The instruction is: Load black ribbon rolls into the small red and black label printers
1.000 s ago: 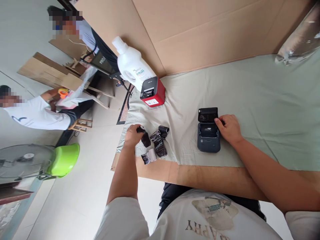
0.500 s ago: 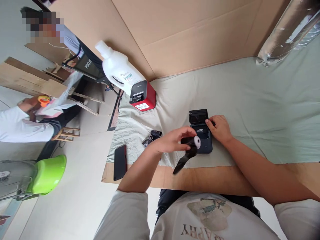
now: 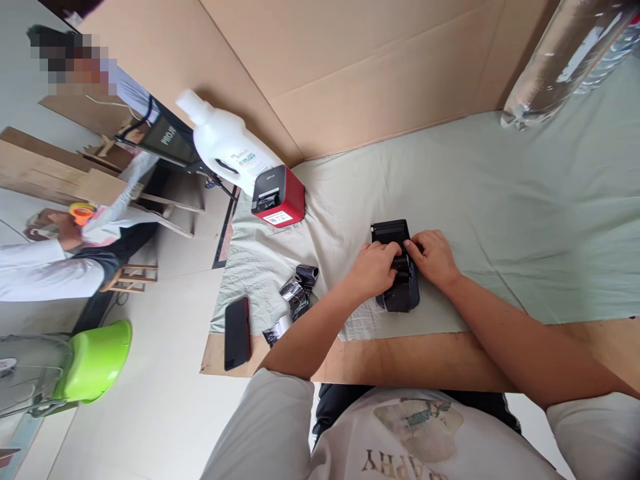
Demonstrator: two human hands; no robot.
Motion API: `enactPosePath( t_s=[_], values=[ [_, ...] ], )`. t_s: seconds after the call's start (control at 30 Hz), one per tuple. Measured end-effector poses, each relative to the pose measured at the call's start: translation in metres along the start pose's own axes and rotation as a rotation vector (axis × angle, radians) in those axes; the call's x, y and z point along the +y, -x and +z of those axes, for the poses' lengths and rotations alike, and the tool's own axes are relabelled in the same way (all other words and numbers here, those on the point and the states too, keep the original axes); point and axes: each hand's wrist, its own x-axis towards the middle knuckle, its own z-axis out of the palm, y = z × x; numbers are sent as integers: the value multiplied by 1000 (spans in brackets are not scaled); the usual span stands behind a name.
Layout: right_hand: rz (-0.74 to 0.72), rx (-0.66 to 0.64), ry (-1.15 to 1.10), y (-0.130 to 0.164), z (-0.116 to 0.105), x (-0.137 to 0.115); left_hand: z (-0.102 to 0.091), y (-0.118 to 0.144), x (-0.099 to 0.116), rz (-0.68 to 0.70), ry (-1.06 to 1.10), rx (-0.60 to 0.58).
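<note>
A small dark portable printer [image 3: 415, 287] lies on the cloth in front of me, its lid [image 3: 389, 231] tipped back. My left hand [image 3: 373, 270] has its fingers closed on a black paper roll [image 3: 401, 263] at the printer's open compartment. From the roll a black strip [image 3: 399, 298] hangs over the printer's near face. At the printer's right side, my right hand [image 3: 436, 257] pinches the edge near the lid's hinge. Left of my left forearm are crumpled black wrapping pieces [image 3: 296, 293] and a small dark roll [image 3: 307, 273].
A phone [image 3: 237, 333] lies near the table's left edge. Behind it stand a red and black printer [image 3: 293, 200] and a white jug [image 3: 227, 143]. Plastic-wrapped bottles [image 3: 545, 67] are at the back right, beside a cardboard wall [image 3: 380, 73]. Other people sit at the left, past the table.
My left hand has brought the black paper roll down and rightward into the printer's open compartment. The strip now lies over the printer's front. My right hand stays at the printer's right side.
</note>
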Motion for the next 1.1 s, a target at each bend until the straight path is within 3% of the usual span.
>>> enactPosePath(
  t_s=[0.1, 0.23, 0.33, 0.47, 0.63, 0.77, 0.83, 0.93, 1.1],
  values=[
    [9, -11, -9, 0, -1, -1, 8, 0, -5, 0, 72, 71],
    [50, -21, -62, 0, -3, -3, 13, 4, -15, 65, 191, 264],
    [89, 6, -243, 1, -8, -7, 17, 9, -23, 75, 317, 461],
    [119, -17, -553, 3, -18, -15, 27, 19, -28, -55, 555, 705],
    [164, -27, -538, 3, -26, -20, 46, 30, -28, -4, 870, 663],
    [204, 1, -422, 3, -24, -16, 62, 30, -31, -154, 838, 684],
    [140, -70, -326, 3, -22, -15, 69, 27, -32, -189, 813, 609],
    [18, -249, -250, 3, -23, -15, 74, 24, -34, -115, 804, 463],
    [-26, -435, -227, 0, -29, -18, 68, 23, -38, -2, 788, 396]
  ],
)
